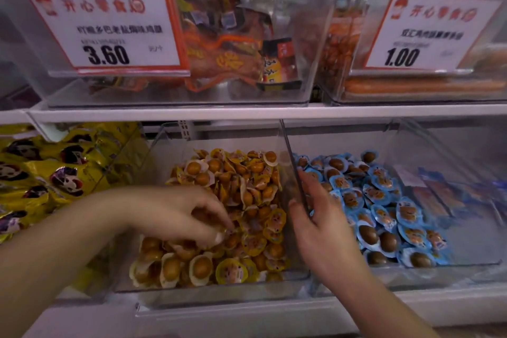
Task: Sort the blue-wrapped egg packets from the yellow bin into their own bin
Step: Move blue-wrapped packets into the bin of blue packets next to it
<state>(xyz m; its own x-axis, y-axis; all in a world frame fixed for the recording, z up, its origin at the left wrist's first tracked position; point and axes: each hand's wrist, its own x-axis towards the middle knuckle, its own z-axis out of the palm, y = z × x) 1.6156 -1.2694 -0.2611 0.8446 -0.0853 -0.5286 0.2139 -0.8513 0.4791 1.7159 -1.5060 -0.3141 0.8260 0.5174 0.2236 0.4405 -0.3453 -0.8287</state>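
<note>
Blue-wrapped egg packets [381, 200] fill the right clear bin [466, 263] on the lower shelf; none shows among the yellow-wrapped packets [238, 186] in the yellow bin [208, 287] to its left, so any stray probably lies buried.

The step in hand appears to be searching. The left hand [186, 217] reaches into the yellow bin, its fingers [219, 237] curled down into the pile; whether they pinch a packet cannot be told. The right hand [321, 222] rests at the clear divider wall [295, 173] between the two bins, fingers loosely spread and holding nothing.

The next move calls for raking the yellow pile aside until blue foil shows, then lifting it over the divider.

Yellow snack bags [41, 173] lie at far left. Price cards [109, 27] and further bins [247, 44] occupy the upper shelf [247, 112]. The divider wall and the loose pile stand in the way.
</note>
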